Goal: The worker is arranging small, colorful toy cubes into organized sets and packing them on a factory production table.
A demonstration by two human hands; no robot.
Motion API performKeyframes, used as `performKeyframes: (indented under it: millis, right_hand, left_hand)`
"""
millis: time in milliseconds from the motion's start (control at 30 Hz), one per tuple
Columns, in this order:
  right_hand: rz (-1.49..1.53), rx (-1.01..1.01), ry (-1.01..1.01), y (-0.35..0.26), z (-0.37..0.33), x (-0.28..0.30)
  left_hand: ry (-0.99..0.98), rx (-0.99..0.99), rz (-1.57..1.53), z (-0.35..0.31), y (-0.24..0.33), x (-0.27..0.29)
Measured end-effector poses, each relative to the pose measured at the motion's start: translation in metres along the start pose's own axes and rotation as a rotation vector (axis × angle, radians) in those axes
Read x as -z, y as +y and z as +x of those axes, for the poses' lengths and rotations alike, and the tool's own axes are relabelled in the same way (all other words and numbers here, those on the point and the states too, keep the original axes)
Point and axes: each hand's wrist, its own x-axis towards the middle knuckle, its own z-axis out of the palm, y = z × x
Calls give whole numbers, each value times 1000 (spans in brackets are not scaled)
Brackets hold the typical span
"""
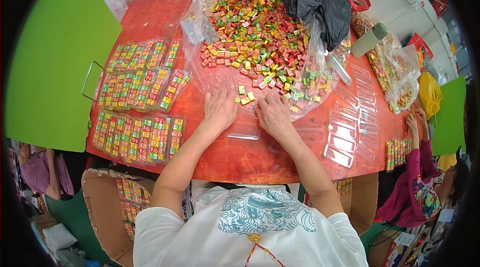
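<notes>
A large heap of small wrapped blocks [260,32], red, yellow, green and orange, lies on a clear plastic sheet [220,74] on the red table. My left hand [220,108] rests on the sheet at the heap's near edge, fingers forward and slightly apart. Just right of it, my right hand [275,114] has its fingers bent down beside a few loose blocks [246,98] lying between the hands. Neither hand visibly grips a block, though the fingertips are partly hidden. A clear plastic tray [244,131] lies between my wrists.
Filled trays [137,134] stand in rows at the left. Empty clear trays [342,137] overlap at the right. A black plastic bag [317,4] and a pale green bottle [369,40] are at the back right. Cardboard boxes [102,212] flank me; another person [415,177] works at the right.
</notes>
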Motion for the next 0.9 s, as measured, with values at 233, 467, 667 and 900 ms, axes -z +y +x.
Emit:
performKeyframes:
  millis: [233,467,667,900]
  right_hand:
    - [54,-113,-15,-10,6,-6]
    - [137,45,162,-11,19,-8]
    - [17,78,56,-13,30,-17]
    - [31,-72,161,6,16,-8]
  left_hand:
    - [-170,-119,104,1,-2,13]
    - [-119,-141,86,-5,-1,4]
    - [-149,-77,-113,-4,1,16]
    - [-155,-80,-120,-1,-8,6]
